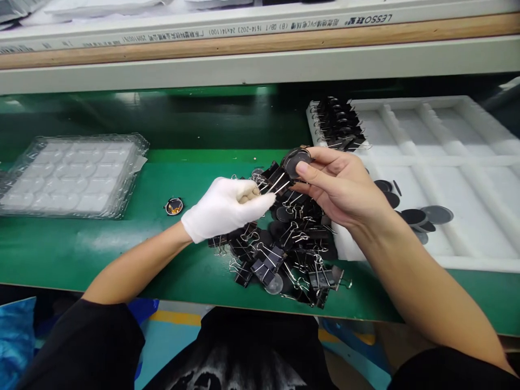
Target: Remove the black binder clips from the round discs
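Observation:
My left hand, in a white glove, is closed on the wire handles of a black binder clip. My bare right hand pinches a dark round disc-shaped part between thumb and fingers, right at the clip's mouth. Whether the clip's jaws grip the disc I cannot tell. Below both hands lies a heap of black binder clips with silver handles, mixed with dark discs. A clear round disc rests at the heap's front edge.
A small round part with an orange inside lies left of my glove. Stacked clear plastic trays stand at far left. On the right, a white compartment tray holds clips with discs and loose discs. A shelf edge crosses behind.

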